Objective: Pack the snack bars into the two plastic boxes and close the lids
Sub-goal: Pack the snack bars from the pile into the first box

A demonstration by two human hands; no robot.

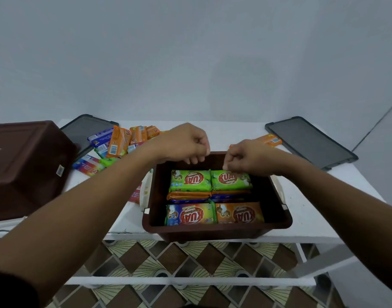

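An open brown plastic box stands at the table's front edge. Snack bars lie in it in stacked rows: two green bars on top at the far side, a blue-green bar and an orange bar at the near side. My left hand hovers over the box's far rim with its fingers curled, holding nothing. My right hand is curled too, its fingertips right at the far edge of the right green bar; no grip shows. A second brown box lies upside down at the left.
Loose snack bars are piled at the back left of the white table, and one orange bar lies behind my right hand. Two dark grey lids lie flat: one at back left, one at back right. Patterned floor shows below.
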